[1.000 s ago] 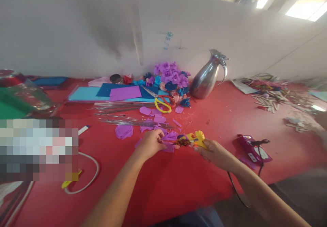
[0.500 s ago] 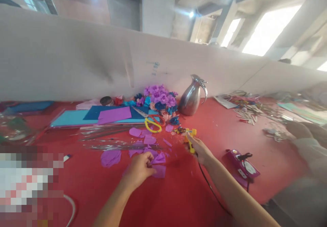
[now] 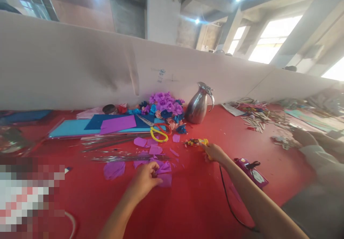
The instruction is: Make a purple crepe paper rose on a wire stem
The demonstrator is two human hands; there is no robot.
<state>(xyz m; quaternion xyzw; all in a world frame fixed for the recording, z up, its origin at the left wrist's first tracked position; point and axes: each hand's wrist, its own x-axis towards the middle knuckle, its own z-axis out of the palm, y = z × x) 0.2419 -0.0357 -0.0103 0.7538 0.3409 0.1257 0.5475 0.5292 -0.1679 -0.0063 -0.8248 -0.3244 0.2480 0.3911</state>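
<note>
My right hand point(image 3: 215, 153) grips a yellow hot glue gun point(image 3: 201, 142), its dirty nozzle end pointing left just above the red table. A black cord point(image 3: 225, 192) trails from it toward me. My left hand point(image 3: 145, 180) is closed, finger and thumb curled in, on a purple crepe paper piece point(image 3: 164, 168). Its fingers partly hide where the grip meets the paper. Beneath them is a flat purple paper square point(image 3: 165, 180). Loose purple petals point(image 3: 140, 142) and a larger round purple piece point(image 3: 114, 170) lie around the left hand.
Yellow-and-red-handled scissors point(image 3: 159, 134) rest by paper flowers point(image 3: 168, 103) and a metal jug point(image 3: 197, 106). Paper sheets point(image 3: 118, 124) and thin wires point(image 3: 107, 140) lie left. A magenta device point(image 3: 251, 172) sits right; beyond it are sticks point(image 3: 255, 123) and another person's sleeve point(image 3: 319, 156).
My right hand has moved a little right with the glue gun, which has turned in the grip. The left hand stays by the purple paper. The view has shifted slightly.
</note>
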